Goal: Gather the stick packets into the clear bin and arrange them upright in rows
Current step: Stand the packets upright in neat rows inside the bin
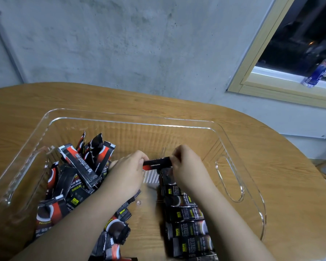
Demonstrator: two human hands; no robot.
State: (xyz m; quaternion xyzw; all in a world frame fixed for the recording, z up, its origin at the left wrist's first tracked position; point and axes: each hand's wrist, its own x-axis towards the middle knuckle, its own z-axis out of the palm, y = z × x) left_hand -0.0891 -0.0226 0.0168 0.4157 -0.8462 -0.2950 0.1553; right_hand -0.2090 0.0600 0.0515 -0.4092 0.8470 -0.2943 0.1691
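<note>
- At the far left of the frame, the clear bin (51,117) sits on a wooden table (282,166); its left wall rises with a handle cut-out near the left edge.
- In the lower left of the bin lies a loose heap of stick packets (79,178), black and red, crossing each other at all angles, some leaning up against one another toward the back.
- Just left of centre, the left hand (128,174) reaches in over the heap, its forearm lying across some packets; thumb and fingers pinch the left end of a single packet (157,162).
- That packet is held level and crosswise in mid-frame, above the bin's floor, black on top with a red edge below.
- Just right of centre, the right hand (188,166) pinches the packet's other end with curled fingers.
- Below the right hand, running toward the lower edge of the frame, a tidy row of packets (188,225) stands side by side, printed faces toward the camera.
- Further right is the bin's right wall with an oval handle opening.
- At the upper right, a window frame (252,59) is set in a grey wall, with a blue-labelled bottle (318,72) on its sill.
</note>
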